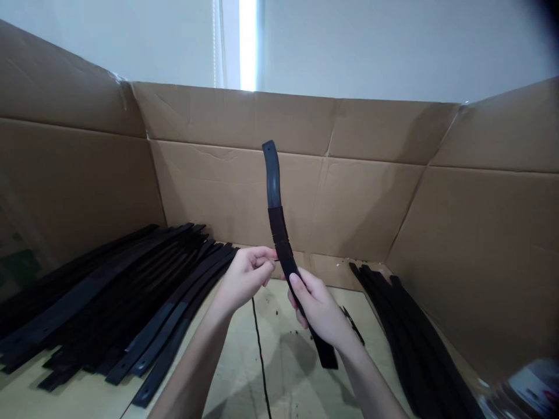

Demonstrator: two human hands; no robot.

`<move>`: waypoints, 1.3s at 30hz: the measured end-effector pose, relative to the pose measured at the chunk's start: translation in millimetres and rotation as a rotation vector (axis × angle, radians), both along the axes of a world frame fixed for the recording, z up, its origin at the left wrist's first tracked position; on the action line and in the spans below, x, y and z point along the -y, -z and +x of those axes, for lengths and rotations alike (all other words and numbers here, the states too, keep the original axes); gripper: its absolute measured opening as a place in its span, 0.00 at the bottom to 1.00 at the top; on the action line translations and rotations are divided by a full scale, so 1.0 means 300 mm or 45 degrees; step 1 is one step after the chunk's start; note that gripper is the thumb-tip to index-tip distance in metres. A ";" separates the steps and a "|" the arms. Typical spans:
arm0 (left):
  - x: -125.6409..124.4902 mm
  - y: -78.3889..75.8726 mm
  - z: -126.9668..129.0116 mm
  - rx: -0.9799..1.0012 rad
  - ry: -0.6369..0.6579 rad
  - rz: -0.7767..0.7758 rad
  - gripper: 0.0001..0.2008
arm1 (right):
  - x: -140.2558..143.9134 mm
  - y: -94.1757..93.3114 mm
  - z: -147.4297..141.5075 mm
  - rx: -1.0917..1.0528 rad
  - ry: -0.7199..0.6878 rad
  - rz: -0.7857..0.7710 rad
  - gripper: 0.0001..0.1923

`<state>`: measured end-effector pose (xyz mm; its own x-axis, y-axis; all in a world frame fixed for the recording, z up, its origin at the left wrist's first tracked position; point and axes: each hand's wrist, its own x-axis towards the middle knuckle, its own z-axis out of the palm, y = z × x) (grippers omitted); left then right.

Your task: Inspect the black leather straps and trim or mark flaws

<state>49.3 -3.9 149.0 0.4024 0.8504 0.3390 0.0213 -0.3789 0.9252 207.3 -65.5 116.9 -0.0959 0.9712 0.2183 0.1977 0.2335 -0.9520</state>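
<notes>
A long curved black strip [273, 180] is held up, slightly tilted, in front of me. Its upper end is bare and smooth, with a small hole near the tip. Lower down, a dark wrapping [278, 226] covers it. My right hand [318, 302] is wrapped round the strip's lower part, thumb on the front face. Just left of the strip, my left hand [250, 276] is closed in a pinch on a thin black cord [261, 349], a short end of which shows at the strip. Below this hand the cord hangs down towards me.
Cardboard walls [371, 192] enclose the table [236, 361] at the back and sides. Many similar black strips [131, 291] lie piled at left, and several more [410, 331] at right. Small black scissors [353, 326] lie behind my right wrist. A clear plastic container [524, 393] stands at lower right.
</notes>
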 end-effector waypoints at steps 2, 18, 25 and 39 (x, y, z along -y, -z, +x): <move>-0.005 0.004 -0.006 0.013 -0.003 0.001 0.07 | 0.004 0.002 -0.002 0.015 -0.010 0.018 0.18; -0.020 -0.001 -0.038 0.307 0.579 -0.299 0.10 | 0.007 0.015 0.023 -0.764 -0.734 -0.385 0.19; -0.028 0.004 -0.036 0.279 0.750 -0.392 0.21 | -0.003 0.039 0.014 -0.892 -1.045 -0.504 0.19; 0.021 -0.021 -0.021 0.311 0.053 -0.082 0.13 | 0.001 0.016 -0.032 -0.609 -0.398 -0.169 0.18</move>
